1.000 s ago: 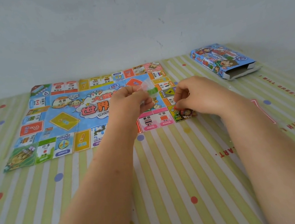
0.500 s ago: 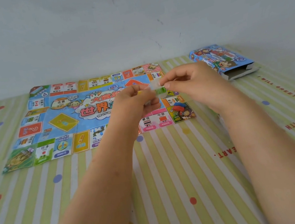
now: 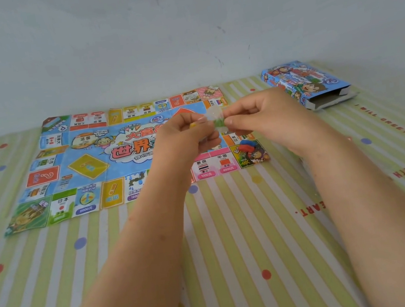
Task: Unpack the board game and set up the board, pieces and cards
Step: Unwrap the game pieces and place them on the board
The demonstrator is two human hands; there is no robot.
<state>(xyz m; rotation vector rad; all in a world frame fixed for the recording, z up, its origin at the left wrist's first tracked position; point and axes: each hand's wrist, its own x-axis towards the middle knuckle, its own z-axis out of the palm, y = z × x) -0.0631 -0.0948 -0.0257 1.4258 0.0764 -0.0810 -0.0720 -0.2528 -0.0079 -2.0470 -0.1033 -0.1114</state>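
Clear plastic, a small bag (image 3: 215, 117) with something green inside, is pinched between the fingertips of the left hand (image 3: 185, 140) and the right hand (image 3: 265, 116), held up over the right side of the paper board (image 3: 91, 169) spread flat on the striped table (image 3: 235, 228). If the bag tears open sharply, the little pieces inside could jump out and roll across the table, or knock the red and blue pieces (image 3: 247, 145) lying on the board's near right corner. The open box (image 3: 305, 84) lies far right, well apart.

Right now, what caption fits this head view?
Left hand and right hand pinch a clear bag over the game board.
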